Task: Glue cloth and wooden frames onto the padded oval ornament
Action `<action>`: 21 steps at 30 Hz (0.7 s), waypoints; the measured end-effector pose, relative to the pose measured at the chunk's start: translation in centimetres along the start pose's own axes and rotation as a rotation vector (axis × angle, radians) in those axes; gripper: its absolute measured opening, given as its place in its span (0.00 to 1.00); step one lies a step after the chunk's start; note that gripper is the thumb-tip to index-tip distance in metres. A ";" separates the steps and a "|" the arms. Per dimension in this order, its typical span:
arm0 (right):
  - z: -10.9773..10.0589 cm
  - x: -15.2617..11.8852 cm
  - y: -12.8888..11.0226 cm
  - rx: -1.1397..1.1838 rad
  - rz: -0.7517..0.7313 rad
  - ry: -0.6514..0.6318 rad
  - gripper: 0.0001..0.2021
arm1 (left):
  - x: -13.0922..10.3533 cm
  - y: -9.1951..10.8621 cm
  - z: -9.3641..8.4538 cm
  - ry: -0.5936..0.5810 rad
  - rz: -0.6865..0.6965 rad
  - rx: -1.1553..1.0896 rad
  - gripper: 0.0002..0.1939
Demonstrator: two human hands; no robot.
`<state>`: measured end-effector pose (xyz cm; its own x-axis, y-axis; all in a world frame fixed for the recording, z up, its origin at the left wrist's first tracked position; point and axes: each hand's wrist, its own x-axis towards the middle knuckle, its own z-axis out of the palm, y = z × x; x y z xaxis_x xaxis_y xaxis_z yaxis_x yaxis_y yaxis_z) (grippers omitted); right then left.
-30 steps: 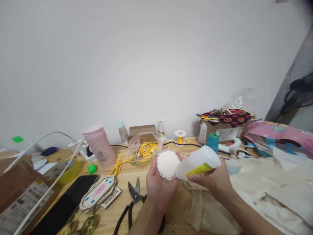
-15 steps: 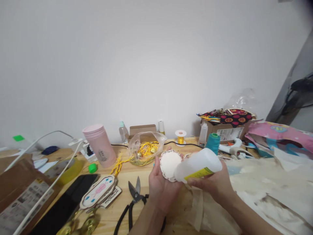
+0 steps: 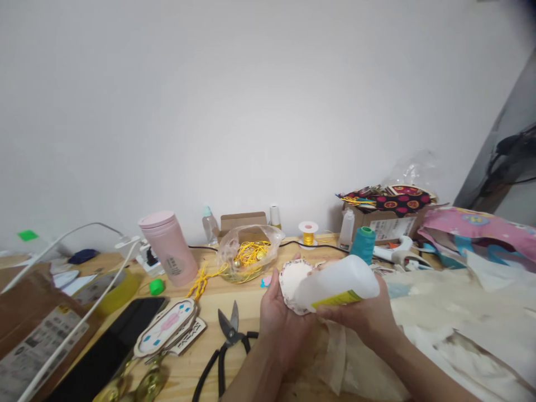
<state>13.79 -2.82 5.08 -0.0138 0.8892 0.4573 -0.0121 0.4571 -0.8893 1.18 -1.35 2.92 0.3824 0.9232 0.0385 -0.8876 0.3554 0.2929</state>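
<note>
My left hand point(image 3: 280, 324) cups a round white disc point(image 3: 295, 279) with a scalloped, brown-patterned edge, its face turned up. In my right hand point(image 3: 364, 310) is a white plastic squeeze bottle point(image 3: 341, 282) with a yellow label, tilted so its narrow end points down and left over the disc. The bottle covers the disc's right part, and its tip is hidden, so I cannot tell whether the two touch. Black-handled shears point(image 3: 229, 329) lie open on the wooden table just left of my left forearm. A small pink and blue piece point(image 3: 266, 281) lies behind my left thumb.
Leftward are a pink tumbler point(image 3: 171, 251), a black phone point(image 3: 111, 346), decorated wooden tags point(image 3: 165, 328) and a cardboard box point(image 3: 37, 329). Behind my hands stand a bag of yellow cord point(image 3: 253, 254), a yellow thread spool point(image 3: 308, 237) and a teal thread cone point(image 3: 362, 245). Whitish sheets point(image 3: 460, 312) cover the right side.
Both hands have shifted slightly right in view, and the bottle now overlaps more of the disc. The pink and blue piece shows more clearly behind my left hand.
</note>
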 end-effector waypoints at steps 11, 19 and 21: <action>-0.2 0.2 -0.4 -0.065 0.011 -0.002 0.18 | -0.2 -0.5 0.1 -0.005 -0.085 -0.004 0.22; -0.5 0.2 -0.3 -0.032 0.021 -0.053 0.17 | -0.2 -0.4 0.0 -0.024 -0.073 0.012 0.21; -0.6 0.2 -0.2 -0.040 0.005 -0.046 0.18 | -0.2 -0.3 0.0 -0.011 -0.061 0.015 0.21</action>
<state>14.35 -2.74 5.34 -0.0597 0.8902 0.4517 0.0285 0.4538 -0.8906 1.39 -1.65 2.86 0.4381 0.8984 0.0303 -0.8589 0.4084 0.3091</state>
